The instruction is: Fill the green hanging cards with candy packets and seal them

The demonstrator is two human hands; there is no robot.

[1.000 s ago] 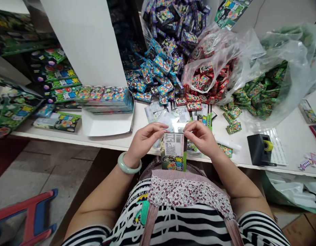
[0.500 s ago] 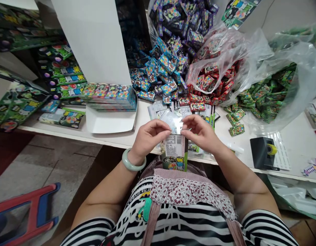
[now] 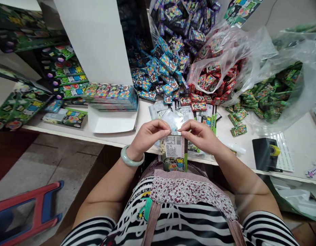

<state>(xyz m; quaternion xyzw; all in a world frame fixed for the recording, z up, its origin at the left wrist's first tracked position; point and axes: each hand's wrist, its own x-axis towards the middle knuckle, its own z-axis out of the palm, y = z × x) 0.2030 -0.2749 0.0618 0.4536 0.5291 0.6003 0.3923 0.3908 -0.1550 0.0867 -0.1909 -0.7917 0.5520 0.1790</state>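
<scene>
A printed candy pouch (image 3: 174, 152) with a clear top part hangs upright at the table's front edge, close to my body. My left hand (image 3: 152, 136) pinches its upper left, thumb against fingers. At the upper right, my right hand (image 3: 197, 135) is closed on the pouch's clear part, its fingertips a little apart from my left ones. Beyond my hands more flat pouches (image 3: 206, 118) lie on the table, partly under small red candy packs (image 3: 198, 101).
A white open box (image 3: 113, 123) holds stacked packs at left. Piles of blue packs (image 3: 147, 82), purple packs (image 3: 196, 20) and green packs (image 3: 266, 95) lie at the back. A black tape dispenser (image 3: 264, 153) stands at right. A red and blue stool (image 3: 37, 212) is on the floor.
My right hand has shifted slightly left, bringing its fingertips closer to my left hand at the pouch's top. The whole view has moved slightly.
</scene>
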